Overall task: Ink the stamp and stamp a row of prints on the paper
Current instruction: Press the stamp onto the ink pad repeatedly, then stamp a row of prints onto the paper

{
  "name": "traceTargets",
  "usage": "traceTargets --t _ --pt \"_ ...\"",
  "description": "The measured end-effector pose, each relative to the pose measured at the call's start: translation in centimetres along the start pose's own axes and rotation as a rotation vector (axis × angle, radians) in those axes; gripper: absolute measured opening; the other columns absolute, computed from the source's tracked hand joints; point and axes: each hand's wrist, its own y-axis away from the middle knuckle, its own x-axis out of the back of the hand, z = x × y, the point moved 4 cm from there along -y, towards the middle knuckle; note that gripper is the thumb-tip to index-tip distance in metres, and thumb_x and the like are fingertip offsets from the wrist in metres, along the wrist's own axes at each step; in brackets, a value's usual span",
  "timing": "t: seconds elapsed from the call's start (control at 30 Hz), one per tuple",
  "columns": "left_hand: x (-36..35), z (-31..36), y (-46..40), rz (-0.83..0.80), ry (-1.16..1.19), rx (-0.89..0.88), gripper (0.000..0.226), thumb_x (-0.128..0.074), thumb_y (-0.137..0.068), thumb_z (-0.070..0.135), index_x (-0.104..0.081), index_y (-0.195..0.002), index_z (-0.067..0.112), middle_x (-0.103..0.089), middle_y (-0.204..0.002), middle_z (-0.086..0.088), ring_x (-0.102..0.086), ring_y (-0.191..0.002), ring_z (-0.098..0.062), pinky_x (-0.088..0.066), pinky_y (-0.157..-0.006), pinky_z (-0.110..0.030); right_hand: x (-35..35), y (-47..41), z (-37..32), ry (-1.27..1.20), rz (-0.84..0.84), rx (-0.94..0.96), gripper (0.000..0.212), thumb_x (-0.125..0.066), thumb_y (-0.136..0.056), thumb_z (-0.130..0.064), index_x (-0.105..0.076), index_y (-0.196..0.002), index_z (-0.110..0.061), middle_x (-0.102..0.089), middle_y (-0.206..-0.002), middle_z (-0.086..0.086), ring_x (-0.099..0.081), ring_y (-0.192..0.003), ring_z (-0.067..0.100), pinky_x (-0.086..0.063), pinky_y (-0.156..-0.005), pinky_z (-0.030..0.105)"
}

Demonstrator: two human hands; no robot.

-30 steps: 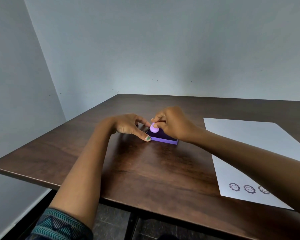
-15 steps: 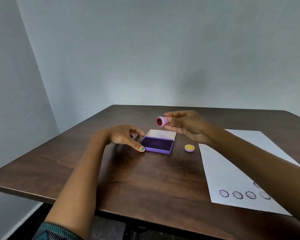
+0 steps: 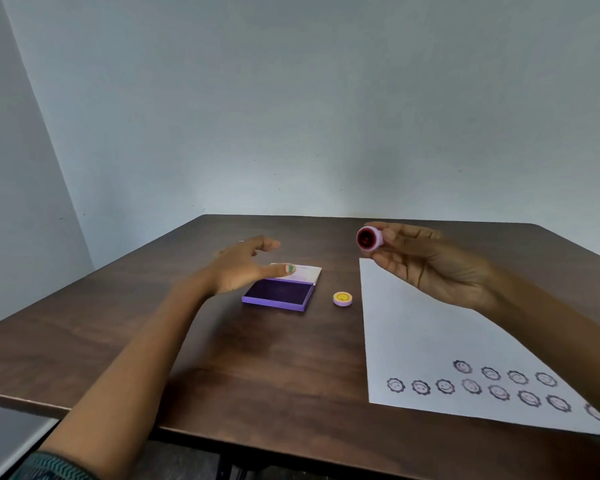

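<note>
My right hand (image 3: 426,265) pinches a small purple stamp (image 3: 369,238) in the air above the far end of the paper, its dark red face turned toward me. The open purple ink pad (image 3: 277,294) lies on the table, lid flipped back. Just left of the pad, my left hand (image 3: 241,266) hovers with fingers spread and holds nothing. The white paper (image 3: 430,341) lies at the right and carries two rows of several round smiley prints near its front edge.
A small round cap with a yellow smiley top (image 3: 342,299) sits between the ink pad and the paper. The dark wooden table (image 3: 222,368) stands in a corner of grey walls; its front edge is close to me.
My right hand lifted the stamp off the ink pad and carried it up and right over the paper. My left hand let go of the pad and rose slightly. The view widened.
</note>
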Motion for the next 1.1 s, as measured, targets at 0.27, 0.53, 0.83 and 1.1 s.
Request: traceTargets --t 0.27,0.53,0.83,1.1 --pt "-5.6 9.6 1.0 -0.336 -0.133 -0.253 0.067 -0.058 -0.068 0.073 -0.043 -0.129 0.049 -0.040 -0.143 0.022 -0.031 -0.128 -0.003 -0.019 -0.110 -0.031 3.1 2.7 -2.8 0.136 -0.067 0.038 0.025 -0.058 -0.073 -0.009 -0.074 -0.093 -0.012 -0.077 -0.084 0.003 -0.072 -0.073 0.009 -0.056 -0.059 0.014" --pt "-8.6 10.1 2.2 -0.473 -0.221 -0.251 0.066 -0.061 -0.077 0.058 -0.038 -0.136 0.042 -0.032 -0.150 0.020 -0.034 -0.131 -0.003 -0.008 -0.118 -0.041 2.9 3.7 -3.5 0.593 -0.232 -0.021 0.025 -0.070 -0.070 -0.011 -0.072 -0.094 -0.009 -0.076 -0.088 0.009 -0.071 -0.074 0.014 -0.055 -0.062 0.018" --pt "-8.3 9.2 2.3 -0.479 -0.297 -0.236 0.068 -0.059 -0.074 0.063 -0.037 -0.136 0.047 -0.022 -0.153 0.022 -0.012 -0.141 0.001 0.006 -0.117 -0.038 1.2 4.6 -2.9 1.020 -0.317 -0.034 0.020 -0.079 -0.068 -0.013 -0.074 -0.088 -0.014 -0.076 -0.083 0.012 -0.069 -0.063 0.012 -0.055 -0.059 0.019" --pt "-8.0 9.0 2.2 -0.478 -0.287 -0.221 0.078 -0.058 -0.063 0.070 -0.039 -0.135 0.047 -0.039 -0.128 0.030 -0.027 -0.122 0.007 -0.014 -0.107 -0.023 -0.2 5.1 -1.6 1.169 -0.401 -0.129 0.016 -0.080 -0.068 -0.016 -0.075 -0.083 -0.017 -0.075 -0.066 -0.003 -0.068 -0.057 0.006 -0.051 -0.057 0.013"
